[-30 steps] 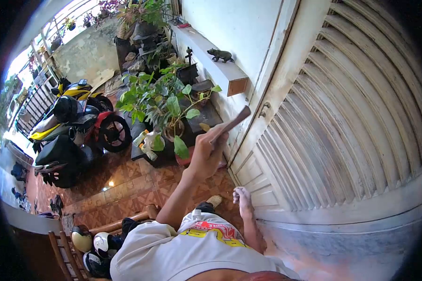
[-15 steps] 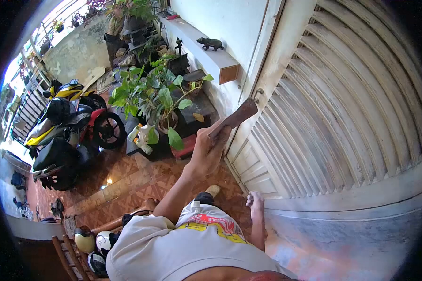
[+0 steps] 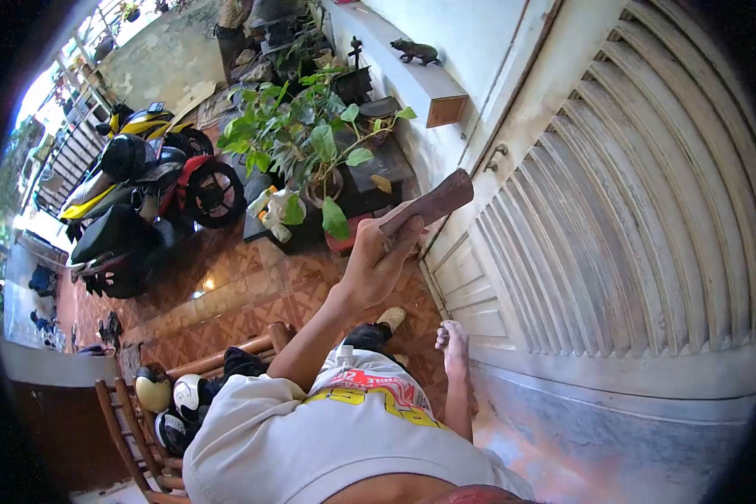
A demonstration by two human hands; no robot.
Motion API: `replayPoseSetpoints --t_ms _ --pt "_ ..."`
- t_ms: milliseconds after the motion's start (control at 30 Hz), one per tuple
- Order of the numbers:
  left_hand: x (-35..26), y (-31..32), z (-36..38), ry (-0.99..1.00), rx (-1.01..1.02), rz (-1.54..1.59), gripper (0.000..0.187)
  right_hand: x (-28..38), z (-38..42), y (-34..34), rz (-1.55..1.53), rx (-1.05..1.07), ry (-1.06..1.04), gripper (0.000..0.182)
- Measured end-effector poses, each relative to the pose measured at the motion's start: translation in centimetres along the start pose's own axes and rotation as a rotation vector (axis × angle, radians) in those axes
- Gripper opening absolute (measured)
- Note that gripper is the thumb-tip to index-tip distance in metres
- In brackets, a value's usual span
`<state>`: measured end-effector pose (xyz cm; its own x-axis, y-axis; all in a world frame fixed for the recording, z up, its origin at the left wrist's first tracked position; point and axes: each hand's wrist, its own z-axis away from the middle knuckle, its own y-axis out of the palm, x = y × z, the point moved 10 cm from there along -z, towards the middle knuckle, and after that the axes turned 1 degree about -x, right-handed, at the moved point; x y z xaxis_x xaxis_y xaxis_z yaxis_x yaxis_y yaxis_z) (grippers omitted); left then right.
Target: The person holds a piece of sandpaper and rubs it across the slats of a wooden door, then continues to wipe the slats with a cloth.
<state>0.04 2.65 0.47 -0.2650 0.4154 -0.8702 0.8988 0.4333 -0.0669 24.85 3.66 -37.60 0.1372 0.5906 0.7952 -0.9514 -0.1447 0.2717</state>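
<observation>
My left hand (image 3: 376, 265) is raised in front of the door, closed around a folded strip of brown sandpaper (image 3: 428, 203). The strip sticks out past my thumb towards the door handle (image 3: 496, 157), apparently without touching the door. Lower down and to the right, my right hand (image 3: 454, 343) hangs beside my body with its fingers curled in. Whitish dust covers it, and no object shows in it. The slatted white door (image 3: 596, 227) has worn, patchy paint on its louvres.
A ledge (image 3: 412, 76) with a dark animal figurine (image 3: 415, 53) juts from the wall. Potted plants (image 3: 311, 151) stand below it. Motorbikes (image 3: 155, 202) are parked at left on the tiled floor (image 3: 235, 315). Helmets (image 3: 153, 391) rest by a wooden chair (image 3: 126, 445).
My view has shifted, so the door, ledge and plants sit further right and higher. My left hand still grips the sandpaper, now a little further from the door handle in view.
</observation>
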Motion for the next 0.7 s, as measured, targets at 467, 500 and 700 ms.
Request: replayPoseSetpoints --t_ms 467,500,700 --pt "0.6 -2.9 2.6 -0.090 -0.020 0.026 0.029 -1.0 0.9 3.7 0.099 0.089 0.027 0.009" --pt "0.8 -3.1 2.4 -0.055 -0.044 0.017 0.030 -1.0 0.9 3.4 0.095 0.073 0.018 0.010" --pt "4.5 -3.0 2.9 -0.165 -0.110 0.139 0.031 -0.6 2.6 1.2 0.083 0.002 -0.005 0.011"
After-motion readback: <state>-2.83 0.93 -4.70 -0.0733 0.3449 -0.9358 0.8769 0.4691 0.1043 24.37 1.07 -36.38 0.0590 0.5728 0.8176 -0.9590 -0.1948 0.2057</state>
